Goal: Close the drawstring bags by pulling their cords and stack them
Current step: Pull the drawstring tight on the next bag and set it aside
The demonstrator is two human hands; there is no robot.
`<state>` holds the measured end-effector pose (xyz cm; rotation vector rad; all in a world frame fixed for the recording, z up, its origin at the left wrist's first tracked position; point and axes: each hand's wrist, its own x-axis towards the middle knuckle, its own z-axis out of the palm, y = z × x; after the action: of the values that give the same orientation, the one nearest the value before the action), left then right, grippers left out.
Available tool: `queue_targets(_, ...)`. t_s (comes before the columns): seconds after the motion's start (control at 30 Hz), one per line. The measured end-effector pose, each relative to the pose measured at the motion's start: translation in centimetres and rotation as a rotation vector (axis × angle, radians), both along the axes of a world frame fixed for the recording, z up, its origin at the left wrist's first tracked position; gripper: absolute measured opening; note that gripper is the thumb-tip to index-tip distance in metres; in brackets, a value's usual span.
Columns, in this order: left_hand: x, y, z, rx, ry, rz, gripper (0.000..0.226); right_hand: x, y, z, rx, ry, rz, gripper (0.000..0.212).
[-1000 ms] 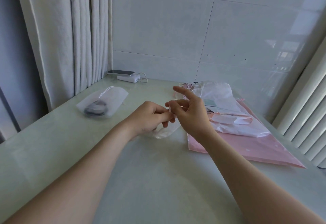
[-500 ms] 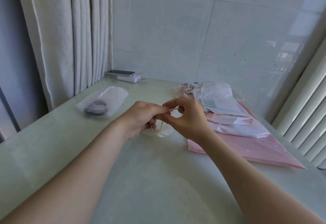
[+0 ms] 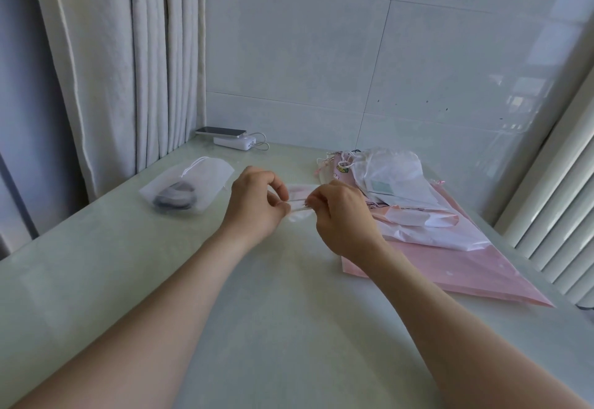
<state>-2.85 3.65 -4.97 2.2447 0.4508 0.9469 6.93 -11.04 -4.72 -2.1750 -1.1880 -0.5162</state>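
Observation:
A small translucent drawstring bag (image 3: 300, 212) hangs between my two hands above the table's middle. My left hand (image 3: 257, 206) pinches its left side or cord. My right hand (image 3: 340, 212) pinches the right side, and a thin cord runs taut between the fingertips. At the left lies a white translucent bag (image 3: 189, 188) with a dark object inside, its cord gathered at the far end. A pile of white and pink drawstring bags (image 3: 395, 177) rests at the right on a large pink bag (image 3: 475, 267).
A phone (image 3: 221, 132) lies on a white power bank (image 3: 234, 143) with a cable at the back by the tiled wall. Grey curtains (image 3: 122, 64) hang at the left. A ribbed white radiator or blind (image 3: 559, 215) borders the right edge.
My hands, close together a second ago, have moved apart sideways, and the cord now stretches between them. The small bag has lifted off the table with them.

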Motion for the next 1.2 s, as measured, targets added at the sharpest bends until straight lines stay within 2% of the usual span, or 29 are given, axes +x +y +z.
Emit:
queue_targets(0.17,0.2,-0.1,-0.4,0.072,-0.038,-0.025,0.027,-0.8,-0.3,1.0,0.178,0.428,0.075,0.020)
queue_targets(0.27,0.3,-0.4,-0.4,0.109,-0.060,-0.077,0.031,-0.7,-0.4,1.0,0.263,0.553,0.102,0.021)
queue_targets(0.37,0.5,-0.4,-0.7,0.092,-0.040,-0.148,0.025,-0.7,-0.3,1.0,0.346,0.647,0.081,0.021)
queue_targets(0.47,0.5,-0.7,-0.5,0.067,-0.030,-0.142,0.005,-0.7,-0.4,1.0,0.379,0.674,0.072,0.022)
queue_targets(0.5,0.5,-0.8,-0.3,0.022,-0.039,-0.131,0.008,-0.7,-0.4,1.0,0.383,0.669,0.063,0.022)
queue_targets(0.57,0.4,-0.9,0.5,-0.132,-0.066,-0.107,0.029,-0.7,-0.4,0.8,0.386,0.658,0.053,0.022)
queue_targets(0.67,-0.4,-1.1,2.2,-0.445,-0.157,-0.132,0.036,-0.6,-0.6,0.9,0.404,0.659,0.044,0.021)
queue_targets(0.73,-1.1,-1.6,2.8,-0.582,-0.119,-0.211,0.045,-0.7,-0.6,1.1,0.425,0.671,0.048,0.021)
queue_targets(0.83,-1.5,-2.1,3.2,-0.568,0.130,-0.247,0.067,-0.9,-0.6,1.2,0.443,0.704,0.097,0.020)
queue_targets(0.9,-1.6,-2.3,3.2,-0.544,0.257,-0.261,0.070,-1.0,-0.6,1.1,0.432,0.707,0.130,0.020)
queue_targets(1.07,-1.7,-2.3,2.7,-0.465,0.281,-0.343,0.036,-1.4,-0.8,1.3,0.413,0.712,0.195,0.022)
queue_targets(1.2,-1.5,-1.8,2.4,-0.416,0.242,-0.330,0.027,-1.3,-1.1,1.6,0.384,0.693,0.215,0.020)
